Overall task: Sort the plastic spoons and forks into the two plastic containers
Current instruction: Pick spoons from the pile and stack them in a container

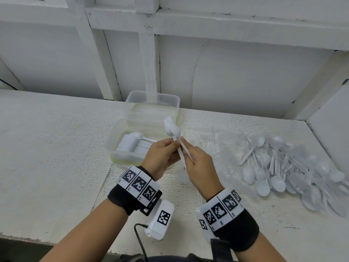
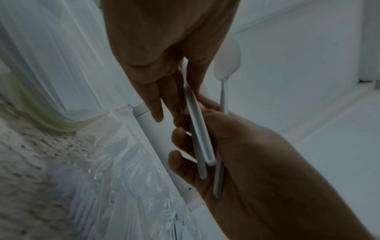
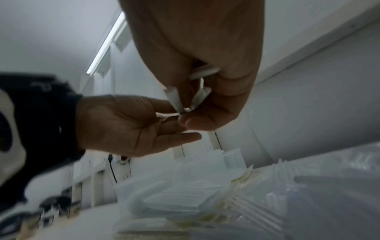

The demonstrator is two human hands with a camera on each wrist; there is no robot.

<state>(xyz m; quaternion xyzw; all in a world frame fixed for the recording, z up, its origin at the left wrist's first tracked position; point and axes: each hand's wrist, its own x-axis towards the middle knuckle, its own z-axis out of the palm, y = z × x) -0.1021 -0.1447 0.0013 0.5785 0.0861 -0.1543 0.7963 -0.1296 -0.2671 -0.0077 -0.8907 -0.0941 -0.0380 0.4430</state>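
Observation:
A few white plastic spoons (image 1: 171, 129) are held up over the table, bowls pointing away from me. My left hand (image 1: 171, 146) pinches their handles near the bowls. My right hand (image 1: 188, 154) curls round the lower ends of the handles (image 2: 198, 129). In the left wrist view one spoon (image 2: 227, 56) stands apart from the others in the right hand (image 2: 185, 146). Just beyond the hands, the near clear container (image 1: 113, 142) holds a neat row of white spoons. Behind it stands a second clear container (image 1: 153, 97), and I cannot tell what is inside it.
A big loose pile of white spoons (image 1: 283, 167) lies on the right of the white table (image 1: 56, 138). Clear forks in crinkled plastic wrap (image 1: 207, 140) lie between that pile and the containers. A white panelled wall rises behind the table.

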